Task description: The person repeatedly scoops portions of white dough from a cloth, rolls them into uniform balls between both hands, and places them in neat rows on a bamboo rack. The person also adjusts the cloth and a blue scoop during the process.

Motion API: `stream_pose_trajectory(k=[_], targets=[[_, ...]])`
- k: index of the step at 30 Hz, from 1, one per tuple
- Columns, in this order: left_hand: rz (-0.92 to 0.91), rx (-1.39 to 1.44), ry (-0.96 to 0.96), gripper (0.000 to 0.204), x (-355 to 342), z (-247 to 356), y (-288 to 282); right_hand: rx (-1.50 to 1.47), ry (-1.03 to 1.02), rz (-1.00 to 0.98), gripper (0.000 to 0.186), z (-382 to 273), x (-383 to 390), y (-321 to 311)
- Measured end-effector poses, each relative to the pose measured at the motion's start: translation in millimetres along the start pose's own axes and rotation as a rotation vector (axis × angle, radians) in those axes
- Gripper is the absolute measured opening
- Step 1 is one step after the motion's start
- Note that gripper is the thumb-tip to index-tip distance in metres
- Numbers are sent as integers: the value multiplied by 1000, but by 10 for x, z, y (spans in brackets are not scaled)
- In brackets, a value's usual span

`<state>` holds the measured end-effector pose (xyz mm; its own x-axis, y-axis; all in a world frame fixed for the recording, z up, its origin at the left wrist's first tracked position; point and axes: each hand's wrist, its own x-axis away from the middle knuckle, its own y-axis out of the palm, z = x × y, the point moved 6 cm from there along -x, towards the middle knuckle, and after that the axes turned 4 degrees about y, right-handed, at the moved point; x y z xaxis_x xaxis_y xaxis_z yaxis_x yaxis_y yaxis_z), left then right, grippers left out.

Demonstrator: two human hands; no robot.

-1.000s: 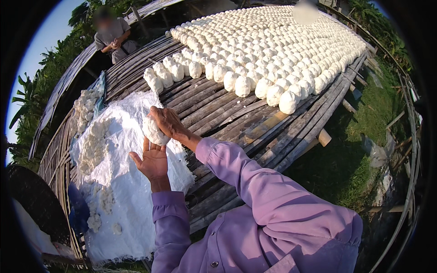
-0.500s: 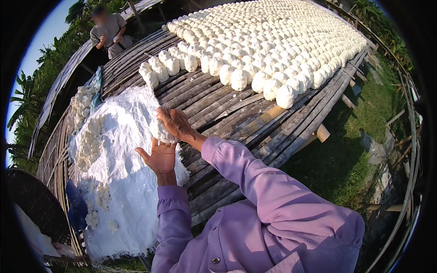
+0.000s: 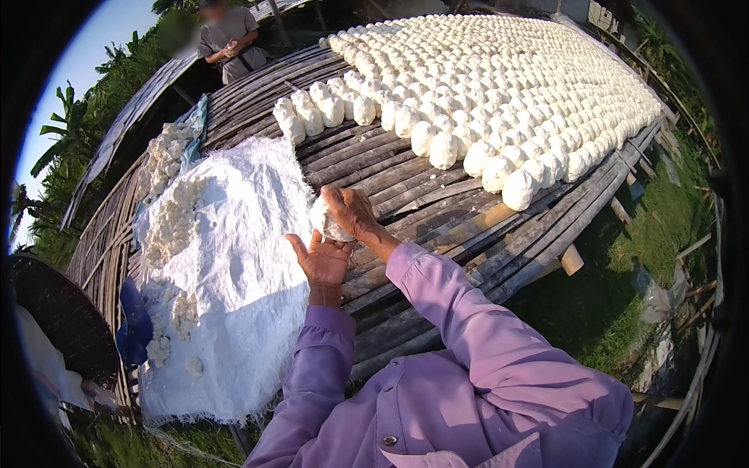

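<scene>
A white lump of dough [image 3: 326,223] sits between my two hands above the bamboo slat platform [image 3: 406,187]. My right hand [image 3: 353,212] curls over the lump from above and right. My left hand [image 3: 320,257] cups it from below, palm up. Both purple sleeves come in from the lower edge. Just to the left lies a white woven sack sheet [image 3: 234,265] with crumbled white dough [image 3: 173,222] on it. Rows of several shaped white balls [image 3: 499,86] cover the far half of the platform.
Another person [image 3: 228,39] stands at the far left end of the platform, hands together. A blue object [image 3: 134,320] lies at the sheet's left edge. A dark round basket [image 3: 62,320] is at lower left. Grass and loose sticks [image 3: 663,257] lie beyond the right edge.
Both hands stay on the lump and turn it slightly; my right hand has shifted over its top. The view has tilted a little toward the rows of balls.
</scene>
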<state>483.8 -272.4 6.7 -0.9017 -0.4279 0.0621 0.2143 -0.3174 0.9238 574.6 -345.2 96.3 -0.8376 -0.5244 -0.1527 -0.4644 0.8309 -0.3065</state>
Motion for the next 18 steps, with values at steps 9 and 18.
stream_pose_trajectory(k=[9,18], targets=[[73,-29,28,91,-92,-216,2,-21,-497,213,50,-124,177,-346],[200,-194,203,116,274,169,20,-601,-238,147,67,17,75,20]])
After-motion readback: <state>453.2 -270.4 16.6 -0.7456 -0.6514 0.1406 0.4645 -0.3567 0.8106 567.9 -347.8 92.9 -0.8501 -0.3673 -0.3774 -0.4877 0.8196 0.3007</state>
